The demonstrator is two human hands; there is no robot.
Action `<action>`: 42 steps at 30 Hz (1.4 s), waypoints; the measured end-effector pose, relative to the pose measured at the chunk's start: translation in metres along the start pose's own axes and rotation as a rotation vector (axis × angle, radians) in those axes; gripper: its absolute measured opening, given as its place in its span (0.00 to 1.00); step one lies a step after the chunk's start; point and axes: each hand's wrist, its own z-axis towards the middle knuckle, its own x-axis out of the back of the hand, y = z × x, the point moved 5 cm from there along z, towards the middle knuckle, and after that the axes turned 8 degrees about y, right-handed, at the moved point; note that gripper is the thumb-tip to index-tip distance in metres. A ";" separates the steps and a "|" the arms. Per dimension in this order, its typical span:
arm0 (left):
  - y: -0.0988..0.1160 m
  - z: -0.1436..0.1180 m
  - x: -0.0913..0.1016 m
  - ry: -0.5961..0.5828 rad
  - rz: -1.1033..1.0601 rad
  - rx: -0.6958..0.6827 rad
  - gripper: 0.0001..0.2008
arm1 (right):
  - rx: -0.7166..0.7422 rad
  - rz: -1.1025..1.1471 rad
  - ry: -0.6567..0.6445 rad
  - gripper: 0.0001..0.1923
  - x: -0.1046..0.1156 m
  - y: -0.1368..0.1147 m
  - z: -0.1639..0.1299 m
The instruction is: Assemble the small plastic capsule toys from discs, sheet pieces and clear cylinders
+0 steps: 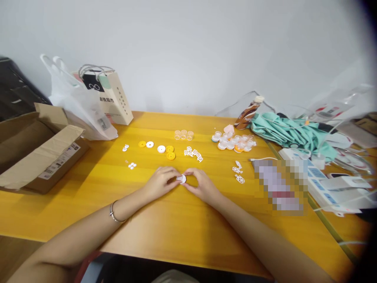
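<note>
Fingers of both hands, left hand (pixel 160 181) and right hand (pixel 202 184), are pinching a white disc (pixel 182 179) mid-frame, while loose discs (pixel 160 149) and lattice bits (pixel 193 153) are still sitting unassembled behind, finished pile (pixel 234 142) growing upper right.

On the tabletop (pixel 182 232) the left hand (pixel 160 182) and the right hand (pixel 203 188) meet at the middle, with a small disc (pixel 182 179) pinched between their fingertips. Behind them lie round caps (pixel 165 149), a row of cups (pixel 183 135) and some cut-out pieces (pixel 193 153), and to the right a heap of small shells (pixel 234 143) with a bottle (pixel 249 113) behind it. At the left edge sits an open carton (pixel 38 153) with two bags (pixel 94 106) behind it, and far right what seems a folded cloth (pixel 288 135) lies over boxes.
</note>
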 end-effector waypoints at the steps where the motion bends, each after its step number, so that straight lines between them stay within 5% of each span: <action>1: -0.001 0.001 -0.001 0.001 -0.016 0.005 0.07 | -0.003 0.003 0.000 0.14 0.000 0.000 0.000; 6: -0.004 0.005 -0.005 0.016 -0.078 0.034 0.07 | -0.009 0.094 0.011 0.15 0.000 0.002 0.000; 12: 0.001 0.003 0.002 0.038 -0.127 0.051 0.06 | -0.168 0.374 0.074 0.29 -0.010 0.005 -0.005; 19: 0.015 0.001 0.011 0.117 -0.228 0.108 0.07 | -0.426 0.788 0.041 0.15 -0.017 -0.004 -0.008; 23: 0.008 0.005 0.017 0.155 -0.225 0.101 0.09 | -0.475 0.813 0.083 0.16 -0.015 0.000 -0.008; 27: -0.021 0.014 0.025 0.229 0.104 0.088 0.13 | -0.490 0.777 0.150 0.18 -0.010 0.007 -0.007; 32: -0.044 0.018 0.020 0.156 0.374 0.075 0.10 | -0.450 0.778 0.184 0.18 -0.005 0.006 -0.006; 39: -0.035 0.006 0.017 0.114 0.272 0.046 0.04 | -0.383 0.807 0.174 0.18 -0.001 -0.001 -0.008; 42: -0.030 0.005 0.020 0.111 0.047 0.120 0.04 | -0.402 0.812 0.165 0.18 0.000 -0.001 -0.009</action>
